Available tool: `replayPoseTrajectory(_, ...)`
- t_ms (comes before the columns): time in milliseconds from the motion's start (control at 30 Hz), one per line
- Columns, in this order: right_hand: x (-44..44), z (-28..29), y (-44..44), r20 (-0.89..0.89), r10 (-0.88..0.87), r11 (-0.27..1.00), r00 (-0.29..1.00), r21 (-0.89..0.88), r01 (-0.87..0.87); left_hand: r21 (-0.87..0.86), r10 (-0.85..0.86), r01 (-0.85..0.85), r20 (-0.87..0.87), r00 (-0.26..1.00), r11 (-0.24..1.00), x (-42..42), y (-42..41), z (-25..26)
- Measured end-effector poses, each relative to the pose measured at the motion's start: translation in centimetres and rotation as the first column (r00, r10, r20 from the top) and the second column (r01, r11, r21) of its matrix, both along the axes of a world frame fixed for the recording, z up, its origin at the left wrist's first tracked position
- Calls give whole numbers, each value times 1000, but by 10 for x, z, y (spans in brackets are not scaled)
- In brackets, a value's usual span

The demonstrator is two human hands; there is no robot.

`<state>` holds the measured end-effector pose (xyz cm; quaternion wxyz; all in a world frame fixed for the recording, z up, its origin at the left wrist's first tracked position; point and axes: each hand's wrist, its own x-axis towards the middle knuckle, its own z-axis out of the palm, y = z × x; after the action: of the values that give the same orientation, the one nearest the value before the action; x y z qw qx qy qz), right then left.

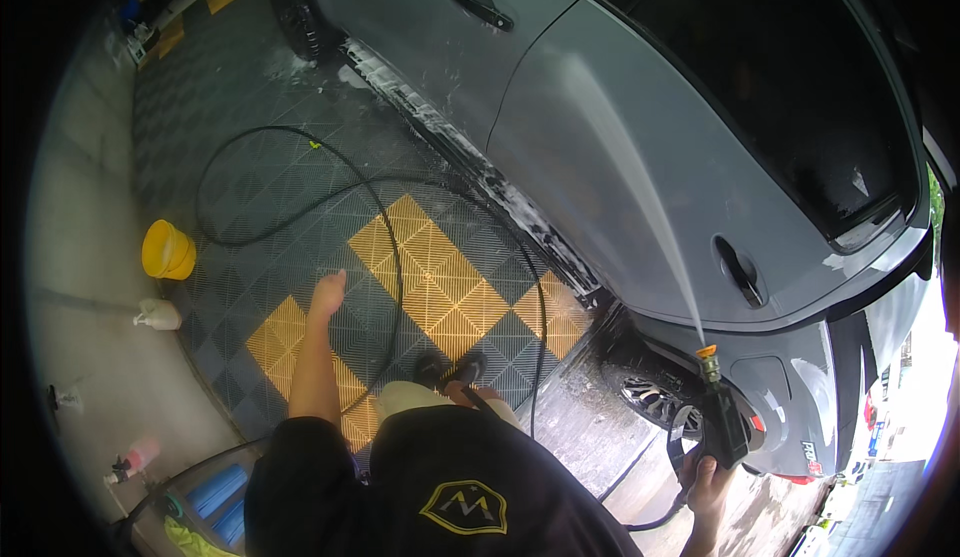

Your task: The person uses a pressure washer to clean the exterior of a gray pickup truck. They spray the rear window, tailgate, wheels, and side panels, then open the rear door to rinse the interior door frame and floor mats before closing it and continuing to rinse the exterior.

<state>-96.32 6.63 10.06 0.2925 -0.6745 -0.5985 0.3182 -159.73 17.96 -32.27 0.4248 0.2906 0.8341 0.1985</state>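
My right hand (709,482) grips a black pressure-washer spray gun (724,422) beside the rear of a grey pickup-type vehicle. From its orange nozzle tip (706,351) a white fan of water (637,174) strikes the rear door (555,204). A black hose (660,521) hangs from the gun's lower end. My left hand (328,292) is held out over the tiled floor, away from the vehicle, with nothing visible in it; its fingers are too blurred to read. White foam lies along the side step (480,174).
The hose loops (397,257) across grey and yellow grid floor tiles (427,276) around my feet. A yellow bucket (169,249), a whitish spray bottle (159,315) and a pink-filled bottle (139,458) stand along the left wall. Blue items (217,493) lie in a container at lower left.
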Motion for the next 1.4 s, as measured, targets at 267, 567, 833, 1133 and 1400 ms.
replayPoseTrajectory(267,-26,-2,72,-165,166,986,972,37,-162,296,-102,50,164,981,954,57,128,22)
replayPoseTrajectory(567,-45,1,123,-184,189,980,965,-31,-198,578,-182,-131,452,873,805,85,308,167)
replayPoseTrajectory(833,-119,16,134,-44,91,995,995,-44,-93,562,-196,-431,740,644,706,54,517,197)
replayPoseTrajectory(1133,-216,24,122,-10,-116,975,993,-192,111,257,86,-749,919,385,610,34,676,216)
replayPoseTrajectory(1400,-260,50,108,43,-189,962,981,-194,194,356,-126,-599,911,392,717,22,685,201)
